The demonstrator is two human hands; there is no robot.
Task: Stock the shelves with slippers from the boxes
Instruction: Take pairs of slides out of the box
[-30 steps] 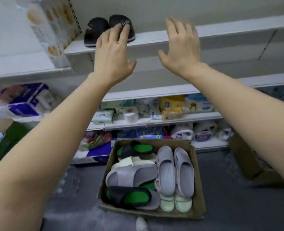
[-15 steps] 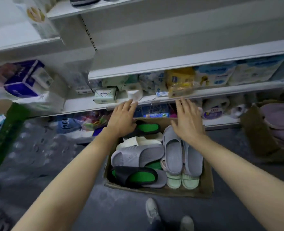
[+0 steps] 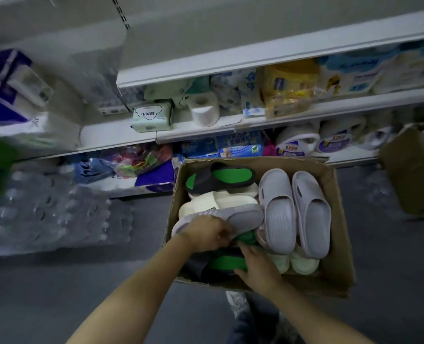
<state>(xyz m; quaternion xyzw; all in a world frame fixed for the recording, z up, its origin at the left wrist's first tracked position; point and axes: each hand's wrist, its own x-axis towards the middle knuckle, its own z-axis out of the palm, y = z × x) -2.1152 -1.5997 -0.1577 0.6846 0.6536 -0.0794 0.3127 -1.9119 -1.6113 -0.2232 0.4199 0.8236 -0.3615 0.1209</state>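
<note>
left hand (image 3: 207,234) grips the grey rubber slide slipper (image 3: 240,217) (fingers curled); right hand (image 3: 256,268) holds the black green-soled slipper (image 3: 227,263) in the brown cardboard box (image 3: 337,247).

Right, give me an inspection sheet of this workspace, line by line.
Surface: dark floor; cardboard box stands on it.
Job's things: in the box, grey slide, black-green slippers, cream slide, grey clog pair.
Clutter: wrapped water bottles, second box.
Hands: left hand grips the grey slide; right hand rests on a black-green slipper.
Cables: nothing seen.
Surroundings: shelves with tissue pack, paper roll, detergent.
</note>
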